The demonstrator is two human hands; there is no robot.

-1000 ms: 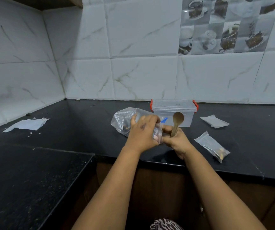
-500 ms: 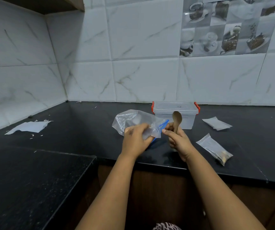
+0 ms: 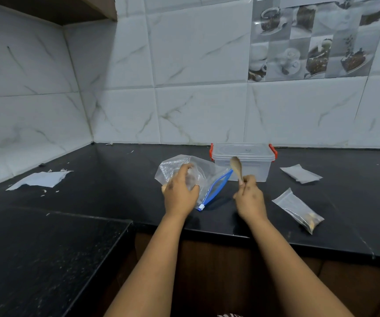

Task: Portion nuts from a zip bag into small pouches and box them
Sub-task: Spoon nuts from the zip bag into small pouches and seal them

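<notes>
A clear zip bag (image 3: 204, 173) with a blue zipper strip lies on the black counter (image 3: 120, 175), its mouth facing right. My left hand (image 3: 180, 193) grips the bag's near side, fingers curled over the plastic. To its right my right hand (image 3: 249, 197) holds a wooden spoon (image 3: 236, 167) upright, apart from the bag. Behind the spoon stands a clear plastic box (image 3: 251, 161) with red clips, lid on. A small pouch (image 3: 299, 209) with nuts at its lower end lies at the right. Another pouch (image 3: 301, 173) lies flat further back.
A torn white paper (image 3: 40, 179) with small scraps lies at the left of the counter. A lower dark countertop (image 3: 35, 259) fills the front left corner. Tiled walls close off the back and the left side.
My hands have drawn apart: the right hand with the spoon has let go of the bag's mouth and moved right. The left hand has shifted left along the bag, and the blue zipper now shows.
</notes>
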